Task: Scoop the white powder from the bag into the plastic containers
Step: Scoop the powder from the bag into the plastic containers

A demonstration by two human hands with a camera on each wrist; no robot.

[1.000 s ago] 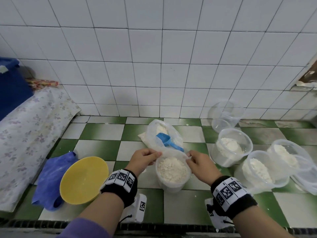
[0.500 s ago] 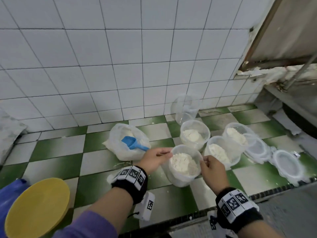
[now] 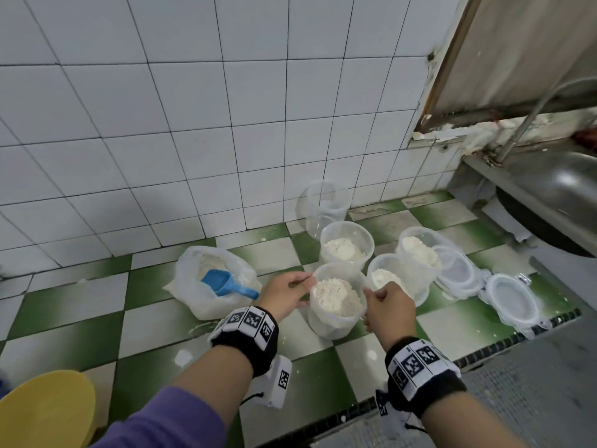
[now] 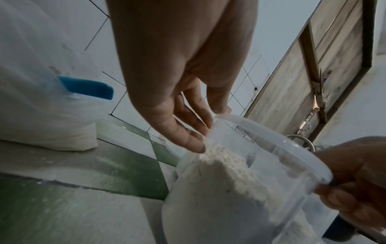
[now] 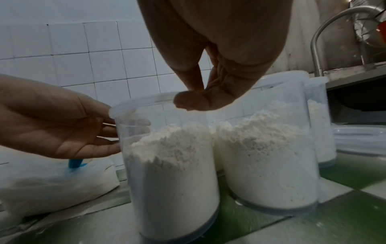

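A clear plastic container [image 3: 336, 313], well filled with white powder, stands between my hands on the green-and-white tiles. My left hand [image 3: 290, 287] grips its left rim, thumb on top and fingers against the wall [image 4: 208, 128]. My right hand [image 3: 376, 294] pinches the right rim with curled fingers [image 5: 188, 100]. The powder bag [image 3: 206, 305] lies open to the left, with a blue scoop [image 3: 226, 284] resting in it. Three more filled containers [image 3: 347, 247] stand close behind and to the right.
An empty container [image 3: 326, 205] leans by the tiled wall. Clear lids [image 3: 513, 299] lie on the right near the floor's edge. A metal sink [image 3: 555, 195] sits at the far right, a yellow bowl [image 3: 45, 409] at the lower left.
Both hands have carried the filled container to the right, away from the bag and up beside the other filled containers. The view has swung right with it.
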